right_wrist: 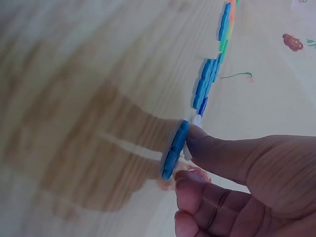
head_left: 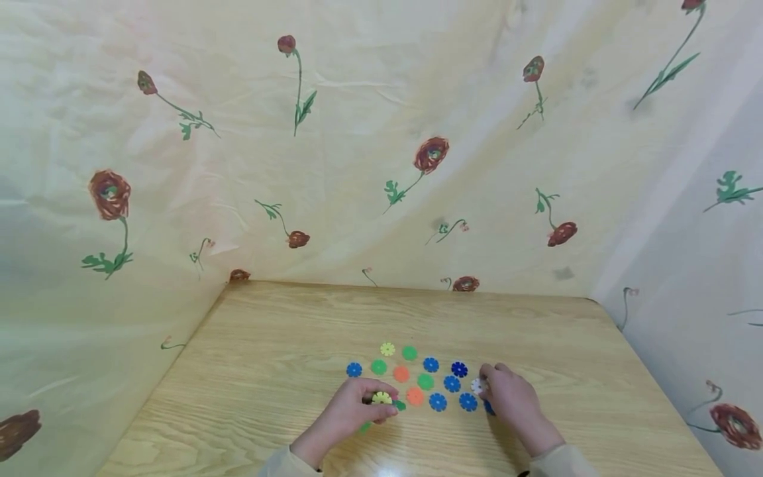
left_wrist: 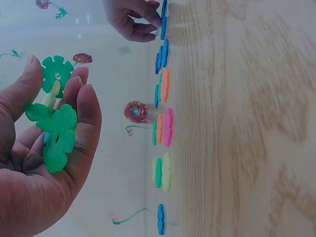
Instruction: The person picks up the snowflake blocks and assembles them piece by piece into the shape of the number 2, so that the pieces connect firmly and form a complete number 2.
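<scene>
Gripping a joined green-and-yellow cluster above the table, the left hand needs only a light, steady hold; meanwhile the right hand curls thumb and fingers about a white disc, where an edge pinch should spare the blue disc just beside.

discs on the table, mostly between left fingers and right fingers, cloth behind

Above a wood-grained table, the left hand holds a yellow notched disc while the right hand seems, its fingertips partly hidden, to pinch a white disc beside scattered blue discs, green discs and orange discs.
</scene>
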`<state>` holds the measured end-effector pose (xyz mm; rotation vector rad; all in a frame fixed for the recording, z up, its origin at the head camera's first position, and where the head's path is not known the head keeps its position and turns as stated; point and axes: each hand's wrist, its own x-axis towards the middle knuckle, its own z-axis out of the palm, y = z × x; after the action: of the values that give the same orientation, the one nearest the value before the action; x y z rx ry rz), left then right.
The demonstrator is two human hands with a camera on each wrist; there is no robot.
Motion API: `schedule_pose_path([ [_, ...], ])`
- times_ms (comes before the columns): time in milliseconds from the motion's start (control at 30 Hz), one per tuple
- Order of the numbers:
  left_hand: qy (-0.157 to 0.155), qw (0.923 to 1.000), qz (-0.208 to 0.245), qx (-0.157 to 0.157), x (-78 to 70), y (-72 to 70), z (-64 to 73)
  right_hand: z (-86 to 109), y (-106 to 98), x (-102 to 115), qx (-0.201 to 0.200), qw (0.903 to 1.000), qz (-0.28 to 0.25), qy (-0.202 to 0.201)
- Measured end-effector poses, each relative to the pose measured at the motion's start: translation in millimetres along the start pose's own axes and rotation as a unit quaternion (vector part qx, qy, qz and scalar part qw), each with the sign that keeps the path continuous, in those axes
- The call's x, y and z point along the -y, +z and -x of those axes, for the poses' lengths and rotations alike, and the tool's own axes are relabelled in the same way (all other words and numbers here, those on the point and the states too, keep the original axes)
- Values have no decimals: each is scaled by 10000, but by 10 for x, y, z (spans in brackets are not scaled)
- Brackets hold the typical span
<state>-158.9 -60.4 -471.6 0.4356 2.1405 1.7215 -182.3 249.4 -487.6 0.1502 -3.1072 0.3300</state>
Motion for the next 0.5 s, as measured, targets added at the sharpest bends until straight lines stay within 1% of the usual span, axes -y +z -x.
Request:
schedule_pose_path([
  [133, 83, 9999, -90, 84, 15, -5, -3, 3, 2, -5, 3, 9996, -275, 44],
  [300, 126, 9996, -253, 37, 16, -4, -2, 22, -29, 21, 90, 9976, -676, 143],
  [400, 205, 9990, -398, 20, 5, -3, 5, 47, -63, 64, 60, 9960, -884, 133],
  [500, 273, 9985, -469, 22, -6, -1, 10, 89, -95, 135, 12, 9925, -1218, 65],
])
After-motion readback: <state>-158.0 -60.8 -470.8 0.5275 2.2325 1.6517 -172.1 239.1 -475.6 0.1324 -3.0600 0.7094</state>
